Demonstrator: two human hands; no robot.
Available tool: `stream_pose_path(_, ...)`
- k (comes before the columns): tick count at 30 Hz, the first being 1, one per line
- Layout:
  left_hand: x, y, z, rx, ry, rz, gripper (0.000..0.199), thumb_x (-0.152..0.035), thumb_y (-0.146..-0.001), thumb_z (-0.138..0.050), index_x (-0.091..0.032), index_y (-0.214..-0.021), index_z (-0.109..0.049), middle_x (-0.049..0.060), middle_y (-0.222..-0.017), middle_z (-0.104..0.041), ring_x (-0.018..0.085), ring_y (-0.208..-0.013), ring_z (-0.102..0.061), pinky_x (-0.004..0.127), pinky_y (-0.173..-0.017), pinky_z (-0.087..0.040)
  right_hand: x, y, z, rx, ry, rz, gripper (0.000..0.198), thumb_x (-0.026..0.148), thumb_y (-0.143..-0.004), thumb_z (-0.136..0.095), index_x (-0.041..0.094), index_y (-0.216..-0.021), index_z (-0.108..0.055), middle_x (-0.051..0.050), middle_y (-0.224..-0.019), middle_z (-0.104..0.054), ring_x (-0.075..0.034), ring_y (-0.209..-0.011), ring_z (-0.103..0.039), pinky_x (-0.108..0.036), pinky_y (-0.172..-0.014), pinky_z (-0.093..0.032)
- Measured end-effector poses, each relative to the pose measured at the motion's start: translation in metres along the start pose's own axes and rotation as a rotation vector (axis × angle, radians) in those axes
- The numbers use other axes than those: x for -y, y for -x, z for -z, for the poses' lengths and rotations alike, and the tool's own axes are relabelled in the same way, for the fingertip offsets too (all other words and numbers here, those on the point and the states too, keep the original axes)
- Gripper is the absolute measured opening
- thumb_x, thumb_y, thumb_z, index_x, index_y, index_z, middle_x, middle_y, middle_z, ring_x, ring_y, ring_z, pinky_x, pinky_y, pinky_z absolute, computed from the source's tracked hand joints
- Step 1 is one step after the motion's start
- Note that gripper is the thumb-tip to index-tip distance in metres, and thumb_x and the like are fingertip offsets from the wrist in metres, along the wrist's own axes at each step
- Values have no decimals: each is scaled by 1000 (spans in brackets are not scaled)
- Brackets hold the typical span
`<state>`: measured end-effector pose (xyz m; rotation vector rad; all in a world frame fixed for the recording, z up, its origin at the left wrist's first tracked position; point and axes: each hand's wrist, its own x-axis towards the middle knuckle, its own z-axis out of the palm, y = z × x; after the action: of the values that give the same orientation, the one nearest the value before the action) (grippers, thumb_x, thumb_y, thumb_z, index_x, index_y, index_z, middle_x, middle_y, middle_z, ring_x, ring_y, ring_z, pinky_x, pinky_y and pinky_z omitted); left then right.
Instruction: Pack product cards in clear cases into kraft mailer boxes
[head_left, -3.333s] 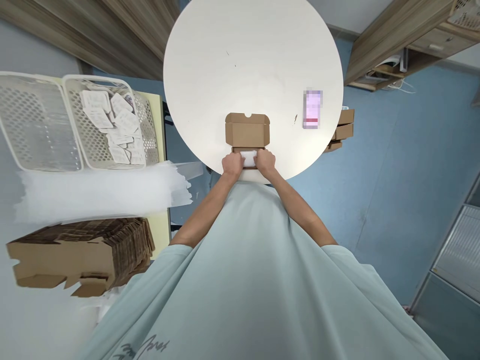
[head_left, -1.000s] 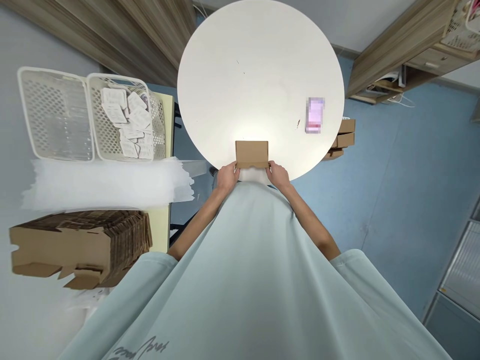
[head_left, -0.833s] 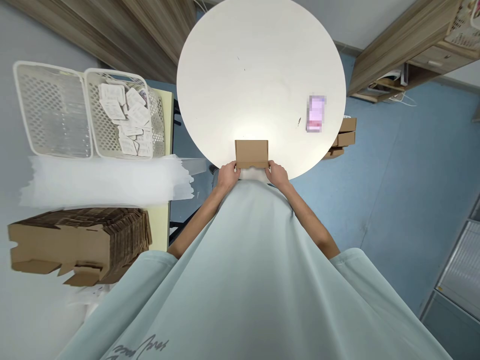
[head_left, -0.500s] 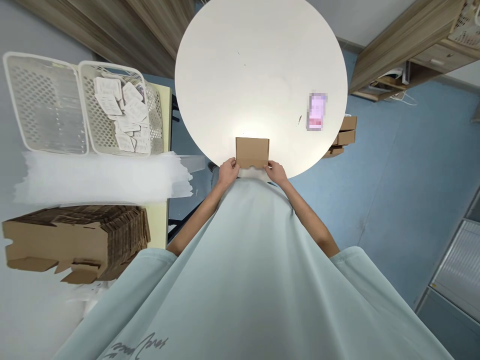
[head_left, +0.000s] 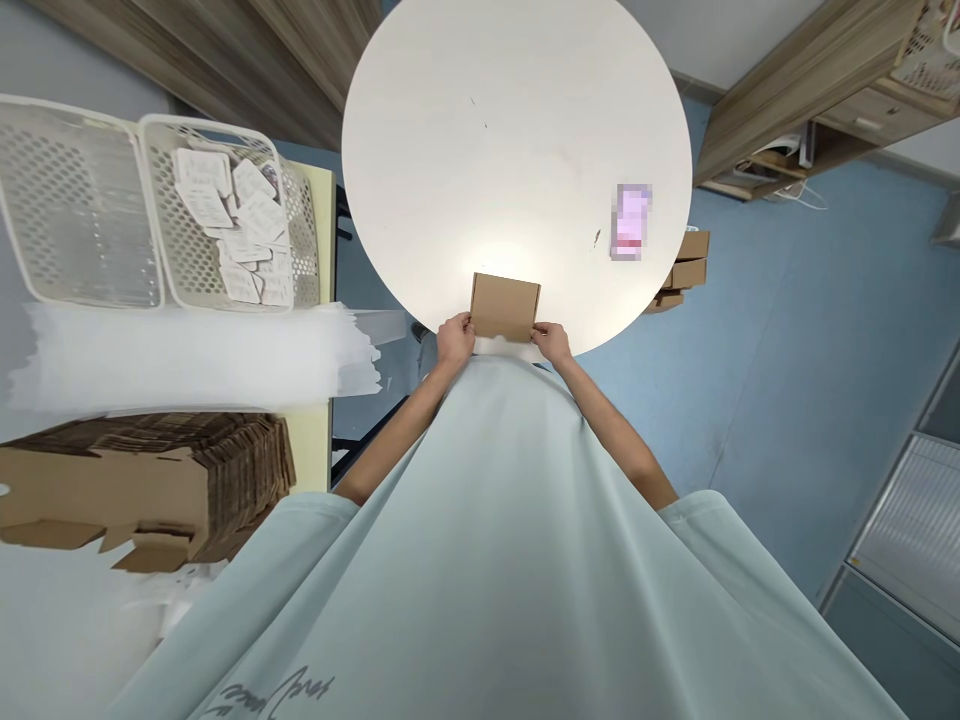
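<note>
A small brown cardboard box (head_left: 505, 306) lies at the near edge of the round white table (head_left: 517, 140), turned slightly clockwise. Its top looks closed, with a small notch in the near edge. My left hand (head_left: 455, 341) grips the box's near left corner, fingers curled in. At the near right corner, my right hand (head_left: 553, 342) pinches the box between thumb and fingers. Whatever the box contains is hidden.
On the left side table stand a white basket (head_left: 300, 235) of small white packets, a stack of white sheets (head_left: 187, 355) and many folded cardboard boxes (head_left: 105, 490). A blurred pink item (head_left: 631, 222) lies on the table's right. More cardboard boxes (head_left: 688, 272) sit beyond it.
The box has turned a little clockwise between my hands. Its near flap, which showed a fold line before, now looks flush with the top. The view has shifted slightly.
</note>
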<state>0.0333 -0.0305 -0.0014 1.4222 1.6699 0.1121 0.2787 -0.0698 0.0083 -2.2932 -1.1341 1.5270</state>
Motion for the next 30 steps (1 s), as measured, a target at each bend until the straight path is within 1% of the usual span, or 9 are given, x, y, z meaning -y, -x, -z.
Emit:
stream_pose_path(3, -2, 1, -2, -34, -4, 42, 46, -17, -98, -61, -25, -137, -83, 10, -133, -87, 33, -136, -77, 47, -118, -58, 1, -3, -1, -43, -3, -1, 35, 22, -99, -59, 18, -118, -88, -11, -127, -88, -30, -125, -83, -43, -113, -64)
stream_pose_path(7, -5, 4, -3, -13, 8, 56, 46, -16, -99, -59, -23, -136, -84, 10, -134, -87, 33, -134, -79, 46, -118, -58, 4, -5, 0, -96, 6, -3, 33, 22, -101, -61, 19, -121, -88, -13, -132, -87, -31, -132, -81, -46, -118, -62)
stream_pose_path(12, -6, 3, -3, -7, 29, 68, 49, -15, -98, -58, -21, -140, -83, 11, -137, -86, 31, -135, -78, 43, -121, -57, 7, -4, 2, -90, 54, 9, 35, 24, -109, -58, 16, -131, -83, -17, -141, -84, -29, -127, -83, -43, -118, -62)
stream_pose_path(17, -9, -1, -2, -23, 52, 70, 49, -16, -99, -58, -20, -141, -82, 13, -140, -84, 33, -130, -80, 46, -120, -58, 6, -3, 5, -66, 43, 50, 37, 23, -106, -61, 15, -137, -80, -18, -140, -83, -29, -125, -83, -45, -117, -62)
stream_pose_path(22, -11, -2, -4, -32, 40, 79, 47, -18, -98, -61, -23, -139, -83, 10, -136, -86, 32, -127, -81, 46, -118, -59, 4, -5, 7, -89, 36, 64, 41, 20, -103, -59, 17, -140, -78, -16, -145, -81, -29, -118, -84, -47, -117, -63)
stream_pose_path(25, -11, -2, -5, -35, 44, 74, 46, -17, -98, -62, -23, -138, -83, 11, -136, -86, 33, -125, -82, 47, -117, -60, 2, -8, 6, -101, 24, 60, 43, 21, -103, -60, 19, -143, -76, -16, -147, -80, -28, -115, -84, -48, -115, -64)
stream_pose_path(27, -11, -2, -5, -36, 47, 71, 45, -16, -99, -62, -22, -139, -83, 12, -137, -85, 33, -124, -82, 47, -117, -59, 1, -11, 6, -99, 34, 52, 43, 21, -104, -60, 17, -145, -74, -17, -147, -80, -28, -116, -84, -47, -115, -63)
stream_pose_path(30, -12, -3, -4, -37, 42, 76, 45, -16, -99, -62, -22, -138, -83, 11, -137, -85, 33, -123, -82, 46, -118, -59, -1, -15, 6, -86, 55, 44, 45, 21, -104, -61, 16, -148, -72, -16, -140, -83, -28, -120, -83, -47, -116, -62)
